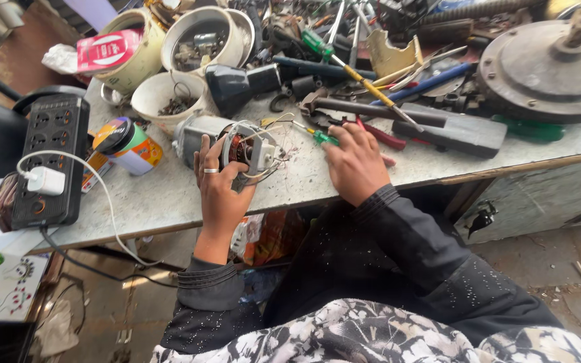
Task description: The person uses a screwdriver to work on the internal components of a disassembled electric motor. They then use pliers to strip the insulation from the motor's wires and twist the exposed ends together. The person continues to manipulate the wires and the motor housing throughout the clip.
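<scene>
At the tabletop [169, 195] front edge, left hand [220, 185] gripped the small motor [237, 148], fingers wrapped round it, tilted so the windings faced up. Right hand [354, 165] lay on the green-handled screwdriver [324, 138], fingers curled over it, beside the red pliers [381, 136].

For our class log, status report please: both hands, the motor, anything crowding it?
Left hand grips small motor on bench. Right hand rests on green-handled screwdriver. Pliers, hammer and tubs crowd close.

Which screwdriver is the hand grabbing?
The small green-handled screwdriver under the right hand, by the motor. The other green-handled one lies far back among the tools, untouched.
</scene>
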